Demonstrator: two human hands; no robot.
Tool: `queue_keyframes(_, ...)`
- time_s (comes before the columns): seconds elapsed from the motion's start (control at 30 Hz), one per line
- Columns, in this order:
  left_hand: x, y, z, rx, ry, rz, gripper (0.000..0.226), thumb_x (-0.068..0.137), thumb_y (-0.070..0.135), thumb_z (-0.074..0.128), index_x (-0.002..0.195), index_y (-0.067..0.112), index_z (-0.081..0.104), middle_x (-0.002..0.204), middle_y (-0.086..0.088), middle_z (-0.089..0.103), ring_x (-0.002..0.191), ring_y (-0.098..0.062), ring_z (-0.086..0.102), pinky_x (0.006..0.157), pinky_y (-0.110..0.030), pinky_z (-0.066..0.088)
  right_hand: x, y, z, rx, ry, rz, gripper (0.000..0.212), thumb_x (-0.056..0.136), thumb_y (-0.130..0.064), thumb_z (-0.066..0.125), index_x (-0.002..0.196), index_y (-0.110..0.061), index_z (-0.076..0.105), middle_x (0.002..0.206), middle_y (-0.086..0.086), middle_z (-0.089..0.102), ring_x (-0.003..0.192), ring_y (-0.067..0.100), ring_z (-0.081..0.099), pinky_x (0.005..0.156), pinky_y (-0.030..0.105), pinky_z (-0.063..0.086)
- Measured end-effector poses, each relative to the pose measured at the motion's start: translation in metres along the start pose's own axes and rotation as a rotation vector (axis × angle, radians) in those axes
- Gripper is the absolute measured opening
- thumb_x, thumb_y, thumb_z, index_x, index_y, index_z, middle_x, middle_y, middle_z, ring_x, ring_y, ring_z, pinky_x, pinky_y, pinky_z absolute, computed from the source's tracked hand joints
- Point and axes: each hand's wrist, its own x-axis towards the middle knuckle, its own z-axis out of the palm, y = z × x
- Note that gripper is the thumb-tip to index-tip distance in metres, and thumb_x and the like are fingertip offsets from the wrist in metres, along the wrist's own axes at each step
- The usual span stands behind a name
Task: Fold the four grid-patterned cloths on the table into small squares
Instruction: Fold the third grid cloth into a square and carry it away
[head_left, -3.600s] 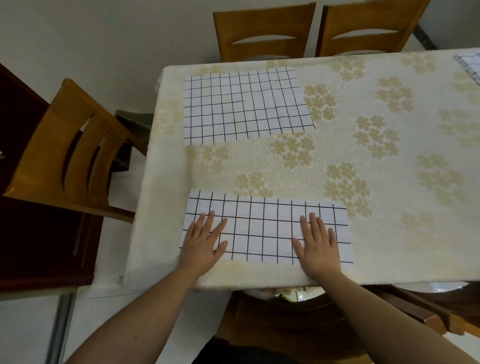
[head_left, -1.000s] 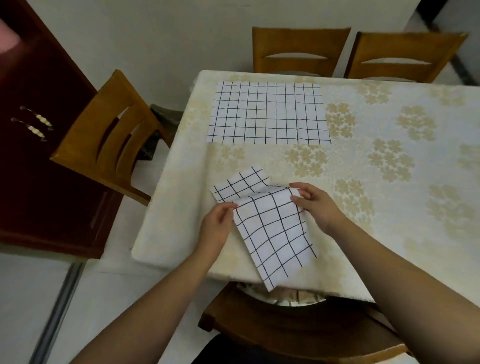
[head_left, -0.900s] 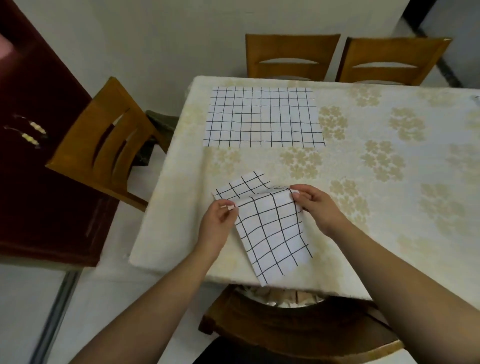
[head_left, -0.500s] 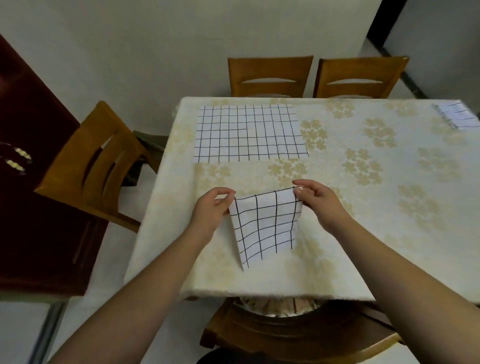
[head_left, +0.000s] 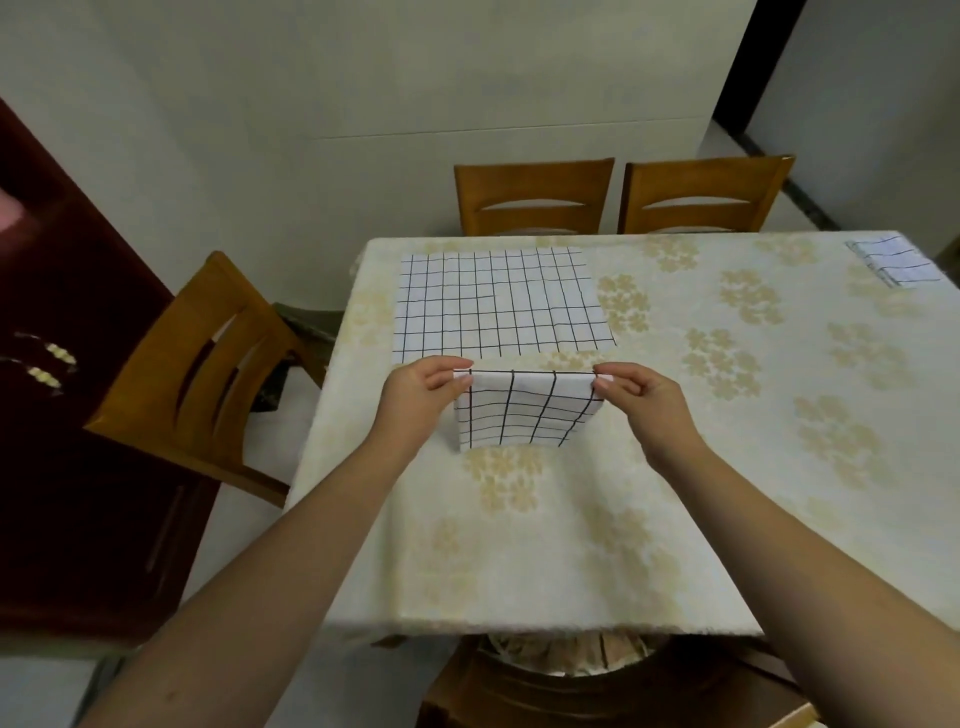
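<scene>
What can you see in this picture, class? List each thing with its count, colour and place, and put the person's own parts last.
Held cloth: one, white with black grid, folded, lifted over the table's near middle.
Flat cloth: one, same pattern, spread at the far left.
Folded cloth: one, same pattern, far right corner.
Table: one, cream floral cover.
Chairs: two wooden behind the table, one at the left, one partly seen below the near edge.
Cabinet: one, dark red, far left.
Left hand: pinches the cloth's top left corner.
Right hand: pinches its top right corner.
</scene>
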Motion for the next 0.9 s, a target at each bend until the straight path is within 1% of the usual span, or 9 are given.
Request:
queue_keyframes(0.13, 0.000, -0.013, -0.006, 0.334, 0.051, 0.185, 0.014, 0.081, 0.025, 0.077, 0.095, 0.026, 0.074, 0.091, 0.020, 0.069, 0.087, 0.011, 0.062, 0.074, -0.002, 0.041, -0.004, -0.002, 0.000, -0.093, -0.070, -0.027, 0.017, 0.082, -0.009, 0.073, 0.095, -0.021, 0.073, 0.087, 0.011, 0.070, 0.082, 0.011, 0.065, 0.081, 0.023, 0.047)
queue_keyframes(0.27, -0.020, -0.051, -0.007, 0.516, 0.047, 0.307, 0.018, 0.082, 0.024, 0.076, 0.099, 0.019, 0.076, 0.095, 0.008, 0.073, 0.090, -0.008, 0.066, 0.084, -0.020, 0.048, -0.025, 0.018, -0.006, -0.190, -0.078, 0.006, 0.018, 0.079, -0.014, 0.078, 0.091, -0.025, 0.075, 0.091, 0.004, 0.074, 0.085, 0.019, 0.065, 0.083, 0.034, 0.050)
queue_keyframes(0.33, -0.040, -0.074, -0.003, 0.590, 0.052, 0.431, 0.017, 0.083, 0.027, 0.072, 0.092, 0.014, 0.077, 0.090, 0.002, 0.075, 0.085, -0.012, 0.066, 0.081, -0.026, 0.048, -0.046, 0.040, -0.009, -0.209, -0.079, 0.048, 0.016, 0.078, -0.014, 0.079, 0.088, -0.025, 0.076, 0.092, -0.001, 0.074, 0.086, 0.018, 0.066, 0.084, 0.037, 0.050)
queue_keyframes(0.43, -0.075, -0.112, 0.004, 0.632, 0.000, 0.535, 0.021, 0.084, 0.033, 0.062, 0.086, 0.017, 0.077, 0.086, 0.005, 0.073, 0.082, -0.009, 0.062, 0.073, -0.033, 0.049, -0.088, 0.079, -0.013, -0.252, -0.059, 0.130, 0.009, 0.077, -0.018, 0.079, 0.084, -0.023, 0.076, 0.088, -0.004, 0.075, 0.083, 0.011, 0.067, 0.081, 0.031, 0.049)
queue_keyframes(0.57, -0.112, -0.145, 0.007, 0.634, -0.109, 0.526, 0.010, 0.080, 0.017, 0.076, 0.090, 0.018, 0.074, 0.091, 0.005, 0.052, 0.078, -0.015, 0.054, 0.065, -0.033, 0.049, -0.132, 0.113, -0.021, -0.238, -0.028, 0.231, 0.012, 0.075, -0.021, 0.079, 0.084, -0.016, 0.075, 0.081, 0.009, 0.073, 0.078, 0.016, 0.066, 0.074, 0.024, 0.048)
queue_keyframes(0.67, -0.123, -0.152, 0.006, 0.614, -0.163, 0.431, 0.019, 0.074, 0.008, 0.081, 0.089, 0.018, 0.073, 0.097, 0.010, 0.045, 0.071, -0.013, 0.055, 0.060, -0.030, 0.050, -0.143, 0.122, -0.025, -0.283, -0.071, 0.218, 0.038, 0.062, -0.052, 0.081, 0.085, -0.023, 0.076, 0.077, 0.012, 0.069, 0.073, 0.015, 0.062, 0.071, 0.023, 0.046)
queue_keyframes(0.7, -0.122, -0.150, 0.006, 0.604, -0.173, 0.390, 0.017, 0.076, 0.010, 0.080, 0.088, 0.019, 0.074, 0.099, 0.012, 0.047, 0.069, -0.010, 0.057, 0.059, -0.028, 0.050, -0.142, 0.121, -0.026, -0.307, -0.090, 0.213, 0.036, 0.062, -0.052, 0.081, 0.087, -0.026, 0.076, 0.072, 0.010, 0.065, 0.069, 0.012, 0.059, 0.068, 0.023, 0.044)
queue_keyframes(0.8, -0.109, -0.137, 0.007, 0.564, -0.171, 0.294, 0.012, 0.081, 0.014, 0.077, 0.089, 0.022, 0.073, 0.100, 0.022, 0.057, 0.061, 0.001, 0.056, 0.063, -0.016, 0.047, -0.129, 0.114, -0.023, -0.424, -0.151, 0.169, 0.022, 0.074, -0.027, 0.081, 0.094, -0.032, 0.073, 0.069, 0.001, 0.058, 0.062, 0.006, 0.052, 0.063, 0.018, 0.039)
queue_keyframes(0.9, -0.085, -0.110, 0.010, 0.477, -0.137, 0.159, 0.012, 0.084, 0.015, 0.075, 0.094, 0.022, 0.072, 0.078, 0.023, 0.064, 0.064, 0.007, 0.061, 0.065, -0.006, 0.044, -0.106, 0.102, -0.018, -0.578, -0.130, 0.051, 0.020, 0.079, -0.024, 0.078, 0.096, -0.033, 0.072, 0.084, -0.003, 0.066, 0.072, 0.002, 0.055, 0.064, 0.010, 0.039)
